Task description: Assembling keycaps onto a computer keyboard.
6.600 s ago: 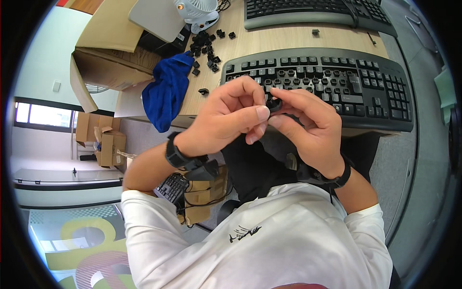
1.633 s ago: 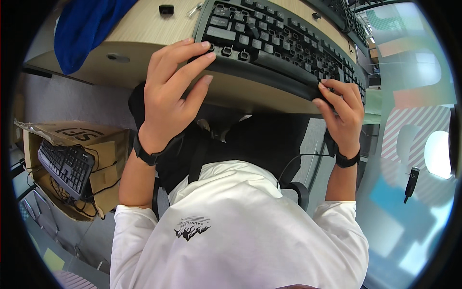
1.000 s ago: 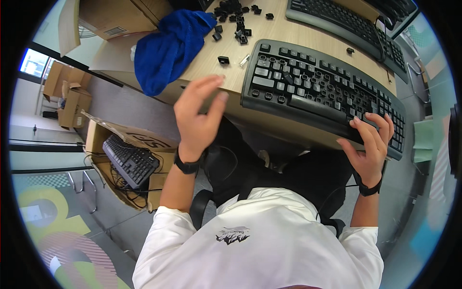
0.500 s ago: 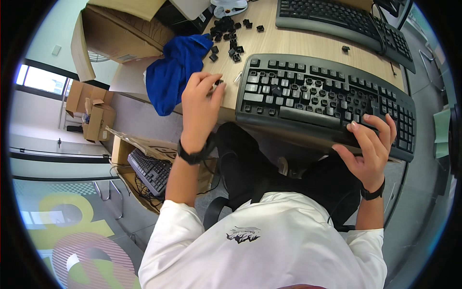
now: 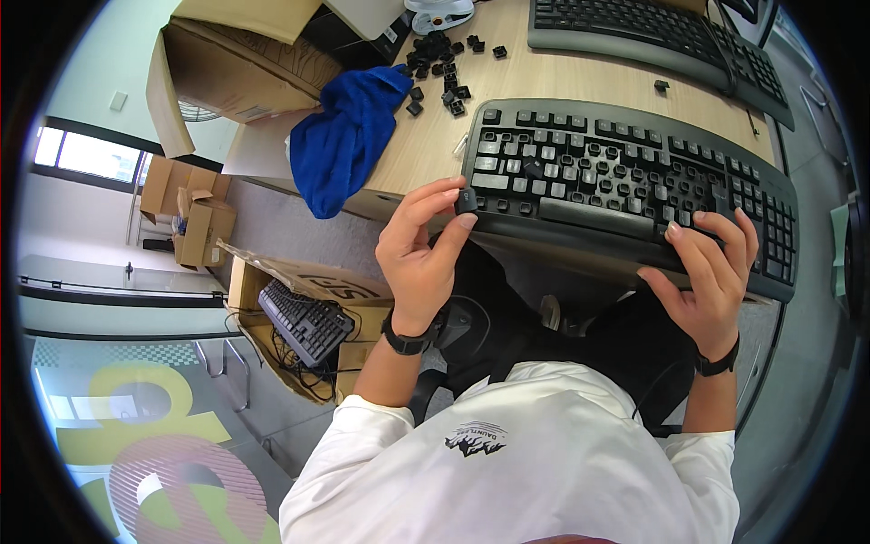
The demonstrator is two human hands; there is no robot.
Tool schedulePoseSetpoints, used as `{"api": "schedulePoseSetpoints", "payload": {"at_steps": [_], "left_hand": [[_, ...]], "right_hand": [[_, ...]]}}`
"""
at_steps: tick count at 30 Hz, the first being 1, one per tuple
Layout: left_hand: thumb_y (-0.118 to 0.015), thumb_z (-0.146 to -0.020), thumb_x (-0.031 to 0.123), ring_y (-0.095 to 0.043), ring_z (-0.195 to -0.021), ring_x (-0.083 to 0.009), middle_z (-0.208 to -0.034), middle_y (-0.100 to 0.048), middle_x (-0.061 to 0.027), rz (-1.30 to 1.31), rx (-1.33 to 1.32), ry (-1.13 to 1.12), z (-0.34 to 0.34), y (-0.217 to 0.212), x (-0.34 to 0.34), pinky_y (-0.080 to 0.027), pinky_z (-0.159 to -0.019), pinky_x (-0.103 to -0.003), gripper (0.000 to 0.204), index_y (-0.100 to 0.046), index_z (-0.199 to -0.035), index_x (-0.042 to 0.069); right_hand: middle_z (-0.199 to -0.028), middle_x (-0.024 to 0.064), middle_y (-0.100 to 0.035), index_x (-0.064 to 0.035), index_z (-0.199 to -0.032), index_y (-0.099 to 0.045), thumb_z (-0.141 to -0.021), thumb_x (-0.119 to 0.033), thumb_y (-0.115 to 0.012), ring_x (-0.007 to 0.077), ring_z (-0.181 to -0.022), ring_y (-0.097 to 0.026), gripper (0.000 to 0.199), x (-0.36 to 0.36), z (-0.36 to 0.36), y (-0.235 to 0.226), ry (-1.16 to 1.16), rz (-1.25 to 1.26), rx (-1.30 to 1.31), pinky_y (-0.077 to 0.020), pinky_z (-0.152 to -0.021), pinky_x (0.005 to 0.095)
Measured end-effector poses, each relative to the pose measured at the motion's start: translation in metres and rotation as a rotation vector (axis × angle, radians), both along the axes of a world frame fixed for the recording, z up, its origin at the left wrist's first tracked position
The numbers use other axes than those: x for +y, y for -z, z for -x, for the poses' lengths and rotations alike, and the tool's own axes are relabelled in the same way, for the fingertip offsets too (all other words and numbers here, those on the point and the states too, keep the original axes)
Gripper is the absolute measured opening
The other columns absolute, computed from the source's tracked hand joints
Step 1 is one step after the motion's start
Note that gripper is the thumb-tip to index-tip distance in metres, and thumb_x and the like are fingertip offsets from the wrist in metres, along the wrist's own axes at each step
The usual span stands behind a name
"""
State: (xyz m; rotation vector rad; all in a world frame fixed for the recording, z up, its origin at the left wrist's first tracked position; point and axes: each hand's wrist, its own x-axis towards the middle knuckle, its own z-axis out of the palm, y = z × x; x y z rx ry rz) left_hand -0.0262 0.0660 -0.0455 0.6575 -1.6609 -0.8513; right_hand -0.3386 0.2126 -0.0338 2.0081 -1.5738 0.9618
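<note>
Pinching one black keycap (image 5: 466, 200): one left hand (image 5: 419, 261).

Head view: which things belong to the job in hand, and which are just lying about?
In use: left hand, pinching a black keycap; right hand, at the front edge of the black keyboard; probably loose keycaps.
Apparently lying about: blue cloth; rear keyboard; boxed keyboard.

The left hand (image 5: 420, 258) sits near the centre of the frame, thumb (image 5: 453, 238) and fingertips (image 5: 450, 187) drawn close in a pinch toward the upper right. The left forearm (image 5: 388, 378) slants up from below centre, leaning right. The right hand (image 5: 711, 288) is right of centre, fingers (image 5: 696, 256) spread and gently curled, thumb held apart. The right forearm (image 5: 710, 403) rises nearly upright at lower right.
</note>
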Motion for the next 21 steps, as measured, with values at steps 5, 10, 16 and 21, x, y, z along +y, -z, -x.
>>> {"api": "schedulePoseSetpoints", "payload": {"at_steps": [5, 10, 16, 21], "left_hand": [[-0.083, -0.082, -0.009, -0.07, -0.095, -0.0191, -0.116, -0.073, -0.0146, 0.151, -0.159, -0.09, 0.0, 0.004, -0.004, -0.055, -0.083, -0.029, 0.037, -0.073, -0.117, 0.0], [-0.085, -0.08, -0.006, -0.07, -0.092, -0.0226, -0.11, -0.072, -0.0134, 0.235, -0.323, -0.181, 0.01, -0.001, 0.0, -0.056, -0.08, -0.032, 0.024, -0.077, -0.102, 0.0], [-0.085, -0.082, -0.003, -0.07, -0.097, -0.0246, -0.111, -0.073, -0.0127, 0.125, -0.304, -0.259, 0.018, 0.002, -0.001, -0.055, -0.087, -0.034, 0.023, -0.077, -0.103, -0.002], [-0.084, -0.083, -0.001, -0.07, -0.1, -0.0256, -0.113, -0.074, -0.0137, 0.143, -0.341, -0.283, 0.017, 0.005, 0.005, -0.055, -0.089, -0.034, 0.022, -0.078, -0.104, -0.002]], "right_hand": [[-0.099, 0.0001, -0.075, -0.0108, -0.118, -0.079, -0.075, -0.034, -0.09, 0.0258, -0.108, -0.066, 0.05, -0.002, -0.001, 0.0, 0.006, 0.018, 0.004, -0.0398, -0.115, 0.0523], [-0.1, -0.0002, -0.074, -0.0112, -0.119, -0.079, -0.075, -0.033, -0.09, 0.0253, -0.107, -0.066, 0.051, -0.002, -0.001, 0.002, 0.008, 0.033, 0.01, -0.0418, -0.113, 0.0514], [-0.099, -0.0001, -0.074, -0.0121, -0.117, -0.079, -0.075, -0.032, -0.089, 0.0251, -0.103, -0.067, 0.047, -0.002, -0.001, 0.005, 0.009, 0.044, 0.01, -0.0446, -0.111, 0.0511], [-0.099, 0.0, -0.073, -0.0133, -0.117, -0.078, -0.076, -0.032, -0.089, 0.0247, -0.101, -0.067, 0.045, -0.003, 0.0, 0.006, -0.007, 0.06, 0.015, -0.0465, -0.11, 0.0507]]}}
